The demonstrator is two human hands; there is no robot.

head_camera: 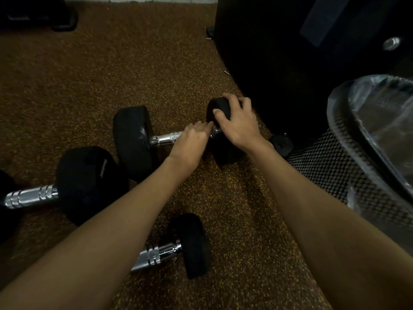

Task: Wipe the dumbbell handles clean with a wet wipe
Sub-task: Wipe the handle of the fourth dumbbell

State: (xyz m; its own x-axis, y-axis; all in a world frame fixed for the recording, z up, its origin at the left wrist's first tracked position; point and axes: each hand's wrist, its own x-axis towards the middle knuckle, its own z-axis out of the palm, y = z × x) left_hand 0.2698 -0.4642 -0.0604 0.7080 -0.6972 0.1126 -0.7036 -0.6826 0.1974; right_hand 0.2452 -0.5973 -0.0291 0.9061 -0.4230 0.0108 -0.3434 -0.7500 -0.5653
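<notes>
**Two hands on the far dumbbell, no wipe in sight**

Here we go: my right hand (237,125) is clamped over the right-hand head of the far dumbbell (131,139), fingers (232,101) curled across the top of the black rubber, thumb on the near face. That's my brace.

My left hand (192,140) lies on the chrome handle (164,138), covering its right half, knuckles up. Its fingers are tucked out of view, so I cannot tell whether they close round the bar or round anything else.

The wet wipe? I can't see it. It may be under that left palm, or not there at all.

The dumbbell lies on the speckled rubber floor (89,74), towards the far right. Two more dumbbells wait, one at near left (87,182) and one nearest me (193,245), their handles bare. A lined mesh bin (335,166) stands at the right.

Risks, as I judge them: if my right grip slackens, the dumbbell could roll while I rub. My left fingertips sit close to the right head, so they could get pinched there. With the hand stuck on one half, the left stretch of handle could be missed. A wet bar could also turn slippery.
</notes>
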